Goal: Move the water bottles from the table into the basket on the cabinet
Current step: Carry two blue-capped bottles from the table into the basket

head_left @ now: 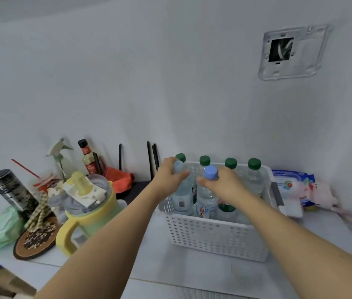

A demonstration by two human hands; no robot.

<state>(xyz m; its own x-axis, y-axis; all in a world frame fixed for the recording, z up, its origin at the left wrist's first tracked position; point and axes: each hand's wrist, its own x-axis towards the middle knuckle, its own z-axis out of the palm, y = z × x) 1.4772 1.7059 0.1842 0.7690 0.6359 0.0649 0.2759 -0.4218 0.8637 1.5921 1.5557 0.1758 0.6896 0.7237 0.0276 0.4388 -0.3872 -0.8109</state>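
lowering both blue-capped bottles [208, 190] upright suited the basket [214, 238]; left hand [167, 172] and right hand [224, 183] fingers were each wrapped round one neck.

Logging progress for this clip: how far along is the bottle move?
Done: four green-capped bottles stand along the back of the white basket. In hand: the left hand and right hand each lower a blue-capped bottle into it. Left: unknown; the table is out of view.
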